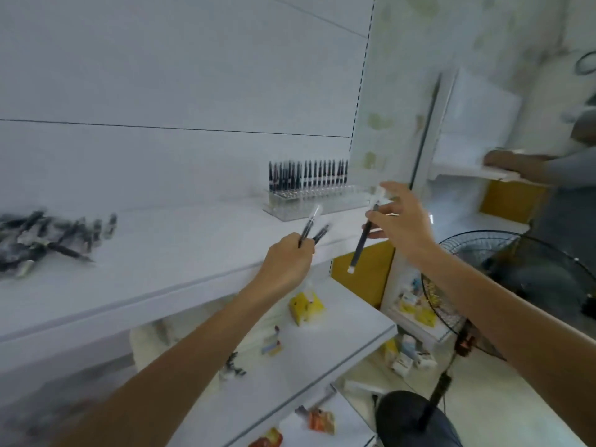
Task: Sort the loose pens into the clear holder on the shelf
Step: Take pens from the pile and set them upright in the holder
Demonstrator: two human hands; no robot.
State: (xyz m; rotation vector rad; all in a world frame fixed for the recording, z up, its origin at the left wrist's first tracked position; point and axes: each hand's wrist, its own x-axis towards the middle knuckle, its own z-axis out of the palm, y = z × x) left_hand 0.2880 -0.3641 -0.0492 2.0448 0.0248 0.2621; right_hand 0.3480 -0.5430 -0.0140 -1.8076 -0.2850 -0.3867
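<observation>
Bright, flat, cool light fills the scene; the white shelf [167, 253] shows only faint shadows. Motion blur softens everything: the loose pens [48, 240] at left smear, the pen [359, 250] in the right hand [403, 221] and the two pens [306, 229] in the left hand [285, 262] streak. Wide-angle distortion bends straight lines toward the edges.

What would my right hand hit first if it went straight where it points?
Probably the holder, whose right end lies just ahead of the right hand and the pen it pinches. Depth is unclear, so it might miss.
</observation>
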